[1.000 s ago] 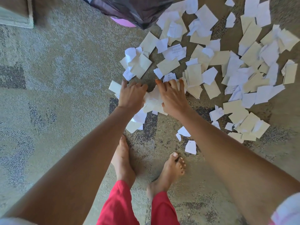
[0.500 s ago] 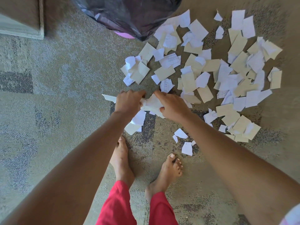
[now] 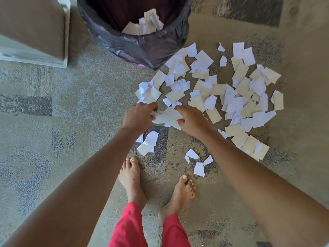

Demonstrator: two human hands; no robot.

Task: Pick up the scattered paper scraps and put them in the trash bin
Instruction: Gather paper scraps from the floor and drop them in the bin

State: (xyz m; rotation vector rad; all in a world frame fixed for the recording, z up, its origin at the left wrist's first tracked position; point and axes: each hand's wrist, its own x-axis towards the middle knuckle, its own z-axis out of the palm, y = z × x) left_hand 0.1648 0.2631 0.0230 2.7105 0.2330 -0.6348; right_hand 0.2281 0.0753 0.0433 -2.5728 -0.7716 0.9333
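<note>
Floor: mottled grey and beige carpet [image 3: 53, 157], seen from above, with bare feet [image 3: 131, 177] and red trouser legs [image 3: 128, 227] at bottom centre.
Step in hand: gathering, by my reading; left hand [image 3: 138, 116] and right hand [image 3: 192, 120] squeeze a bundle of paper scraps [image 3: 167, 116] between them, low over the carpet.
Grip: the fingers of both hands curl round the bundle from either side.
Next move: probably carrying it forward over the trash bin [image 3: 110, 38] and letting go, pressed tight so nothing slips.
Far left: brown block [image 3: 32, 29] with a pale edge; I cannot tell what it is.
Bin: top centre, lined with a black bag [image 3: 160, 49], mouth open, ahead of the hands and apart from them.
Inside bin: white scraps [image 3: 144, 25] against one side; the remainder is dark.
Right: loose scraps [image 3: 231, 97], white and cream, spread beside the bin and hands; a few lie near the feet.
</note>
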